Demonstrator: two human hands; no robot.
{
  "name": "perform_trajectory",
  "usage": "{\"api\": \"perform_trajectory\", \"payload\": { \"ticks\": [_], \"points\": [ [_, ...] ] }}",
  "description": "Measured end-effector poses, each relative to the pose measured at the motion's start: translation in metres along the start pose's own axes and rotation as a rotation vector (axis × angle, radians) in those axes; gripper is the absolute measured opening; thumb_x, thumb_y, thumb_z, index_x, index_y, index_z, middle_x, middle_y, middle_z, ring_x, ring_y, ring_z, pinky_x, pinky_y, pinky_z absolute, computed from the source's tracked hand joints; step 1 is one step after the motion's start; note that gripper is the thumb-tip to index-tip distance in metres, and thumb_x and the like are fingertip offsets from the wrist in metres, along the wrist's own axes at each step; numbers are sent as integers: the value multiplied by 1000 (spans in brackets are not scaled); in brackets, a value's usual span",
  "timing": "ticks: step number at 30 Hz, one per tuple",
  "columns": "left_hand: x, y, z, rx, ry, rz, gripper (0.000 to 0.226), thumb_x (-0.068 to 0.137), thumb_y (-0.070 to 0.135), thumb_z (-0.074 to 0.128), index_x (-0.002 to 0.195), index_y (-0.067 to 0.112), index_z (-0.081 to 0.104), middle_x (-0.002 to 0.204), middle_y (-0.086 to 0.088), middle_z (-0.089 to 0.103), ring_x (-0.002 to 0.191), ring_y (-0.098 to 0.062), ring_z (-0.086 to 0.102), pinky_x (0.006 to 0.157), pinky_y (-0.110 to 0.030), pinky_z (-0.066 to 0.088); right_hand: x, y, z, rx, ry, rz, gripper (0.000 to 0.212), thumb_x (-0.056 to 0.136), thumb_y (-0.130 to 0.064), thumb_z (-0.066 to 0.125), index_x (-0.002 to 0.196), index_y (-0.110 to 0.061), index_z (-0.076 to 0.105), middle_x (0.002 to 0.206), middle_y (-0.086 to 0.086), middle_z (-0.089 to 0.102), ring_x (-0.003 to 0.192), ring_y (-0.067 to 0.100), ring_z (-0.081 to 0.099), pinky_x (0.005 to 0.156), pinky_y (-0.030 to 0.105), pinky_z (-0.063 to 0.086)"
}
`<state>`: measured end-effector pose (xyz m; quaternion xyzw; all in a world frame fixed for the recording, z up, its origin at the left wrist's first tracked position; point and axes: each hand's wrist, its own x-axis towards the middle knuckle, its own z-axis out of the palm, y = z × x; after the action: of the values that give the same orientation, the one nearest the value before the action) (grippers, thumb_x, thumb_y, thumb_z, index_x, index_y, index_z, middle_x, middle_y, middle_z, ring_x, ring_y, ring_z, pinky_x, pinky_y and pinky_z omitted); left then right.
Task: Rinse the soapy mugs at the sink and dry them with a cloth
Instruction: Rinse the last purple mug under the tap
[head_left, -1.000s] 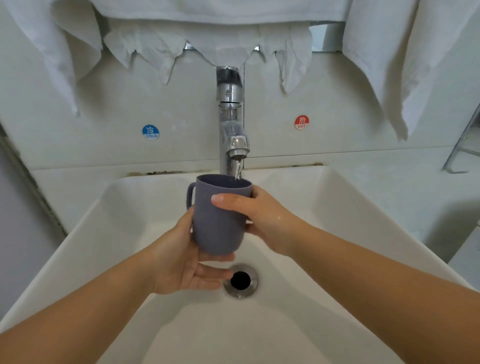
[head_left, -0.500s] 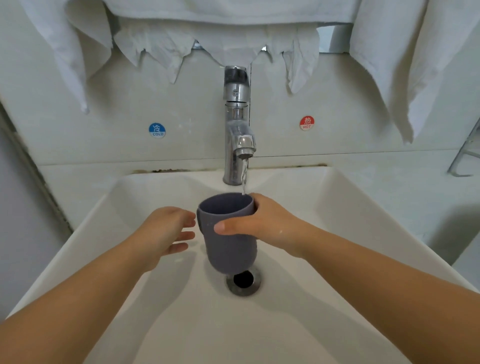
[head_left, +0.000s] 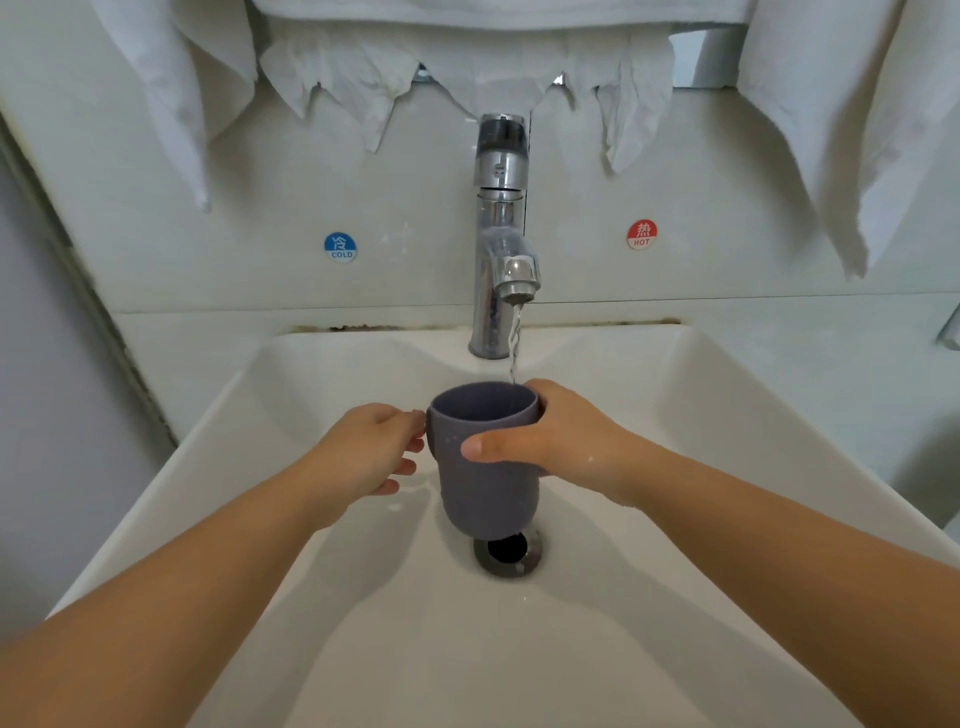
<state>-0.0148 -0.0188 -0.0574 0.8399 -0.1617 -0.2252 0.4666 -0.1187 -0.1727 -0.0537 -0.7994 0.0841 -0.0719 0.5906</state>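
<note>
From the head view, the only one I have, my right hand (head_left: 558, 447) is wrapped around the upper wall of the purple-grey mug (head_left: 485, 467), thumb across the near side and fingers round the far rim. The mug hangs upright over the white sink (head_left: 727, 415), just above the drain (head_left: 508, 555), with the thin stream from the chrome faucet (head_left: 501, 239) falling at the far edge of its mouth, right beside my fingers. My left hand (head_left: 371, 454) holds nothing; its fingers are loosely extended, tips at or just short of the mug's left side where the handle sits. I cannot tell whether they touch.

What worries me most is the grip. The task says the mug is soapy, and I judge that a one-handed hold on a wet, slick wall could slide, dropping the mug onto the basin. Getting the left hand onto the handle side would steady it.

The second risk is the aim: the stream meets the rim rather than the centre, so it may splash off my fingers and leave the inside poorly rinsed. As the mug fills it gets heavier, which makes a slip likelier.

White cloths (head_left: 857, 130) hang above on the wall, well apart from the water, with cold (head_left: 340, 247) and hot (head_left: 642, 235) stickers either side of the faucet.
</note>
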Motion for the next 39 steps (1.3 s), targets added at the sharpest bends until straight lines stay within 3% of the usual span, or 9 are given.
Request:
{"api": "perform_trajectory", "payload": {
  "ticks": [12,16,19,23,28,32,34,36,39],
  "points": [
    [-2,1,0,72,-22,56,29,104,30,36,122,16,55,119,-3,61,99,-19,61,84,-33,51,-1,-1,-1,-20,13,-10,30,73,-26,81,93,-36,61,92,-19,68,90,4,64,69,19,53],
    [-1,1,0,73,-39,39,29,103,30,38,120,15,57,118,-2,62,98,-19,62,87,-34,52,2,4,-6,-17,94,-7,51,66,-32,86,109,-29,60,104,-9,68,97,10,65,77,28,57],
    [-1,1,0,89,-46,35,30,104,29,37,121,14,56,119,-3,62,102,-21,61,88,-34,51,0,4,-9,-29,60,10,33,71,-28,83,94,-33,59,93,-15,68,85,4,64,65,17,52],
    [-1,0,0,111,-69,45,28,103,30,39,119,15,56,117,-2,62,101,-20,61,87,-34,51,3,6,-6,-1,127,42,34,72,-32,82,97,-32,59,97,-12,68,91,9,66,79,31,57],
    [-3,-3,-1,68,-171,47,24,98,37,48,111,20,60,113,2,64,97,-15,63,81,-31,52,3,8,-7,52,138,127,27,75,-37,77,96,-30,62,97,-8,71,89,10,68,78,32,58],
    [-11,-2,5,45,-326,106,58,68,57,67,117,30,51,111,11,64,100,-7,63,78,-28,52,6,9,0,173,175,219,58,73,-45,78,119,-16,59,105,1,72,92,17,71,76,33,60],
    [-17,-2,13,39,-354,197,52,71,45,79,111,36,46,96,24,66,87,6,64,65,-16,52,6,9,3,274,179,277,66,72,-54,74,121,-11,60,107,6,72,91,22,72,80,38,59],
    [-17,-6,21,5,-311,272,55,75,30,83,114,32,44,87,27,68,77,10,64,57,-13,49,5,9,1,370,176,333,73,69,-62,70,120,-10,60,109,9,71,92,26,72,83,41,59],
    [-15,-5,27,-60,-171,266,78,59,37,90,119,27,40,103,11,65,87,-3,66,66,-21,51,4,7,-8,338,98,419,75,67,-71,63,118,-17,59,112,9,70,98,26,70,88,44,55]
  ]
}}
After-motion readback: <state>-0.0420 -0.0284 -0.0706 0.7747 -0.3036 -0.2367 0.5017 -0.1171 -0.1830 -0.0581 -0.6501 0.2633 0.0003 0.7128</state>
